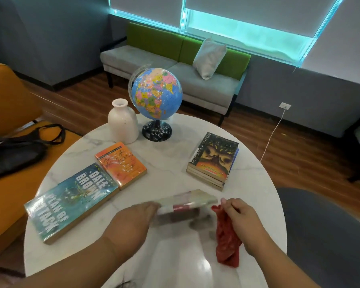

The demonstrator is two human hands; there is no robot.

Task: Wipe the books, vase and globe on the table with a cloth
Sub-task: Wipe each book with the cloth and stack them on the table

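nearest, the left grip (137, 217) is closed on one end of a blurred paperback book with pale pages and a dark red cover (185, 204), tilted over the round white marble table (170, 169), while the right grip (243, 221) pinches a crumpled red cloth (227, 240) just beside the book's other end. held by one end only, the book could twist loose under a hard wipe and drop; the white ceramic vase (122, 121) and colourful globe on its black base (157, 93) stand at the table's far side, well apart from this.
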